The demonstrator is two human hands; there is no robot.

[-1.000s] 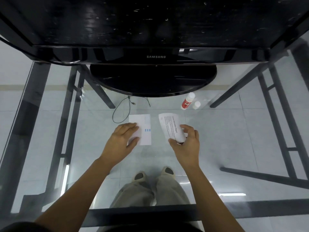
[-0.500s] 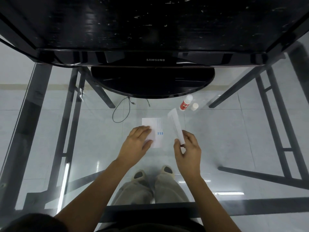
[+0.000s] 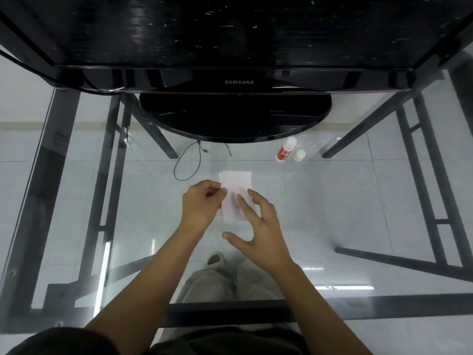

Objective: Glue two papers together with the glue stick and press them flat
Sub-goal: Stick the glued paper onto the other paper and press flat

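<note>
- Glass tabletop on a dark metal frame forms the work surface; a tiled floor shows through it.
- Two papers lie stacked at the centre of the glass, one over the other; their far edges are slightly offset, so alignment is close but not exact.
- Left hand rests at the left edge of the stack, fingers curled; whether it pinches the paper or only steadies it cannot be told.
- Right hand is spread wide, thumb out, holding nothing; its fingertips lie over the near right part of the top sheet; contact looks likely but is not certain.
- Glue stick stands well apart, beyond the papers to the right, with its cap off and set just beside it; neither hand is near it.
- Monitor with a round black base occupies the far side of the table; a thin cable loops in front of it.
- Status, as a judgement: joining appears done, since the sheets are stacked and the uncapped stick set aside; remaining work is pressing the stack flat.
</note>
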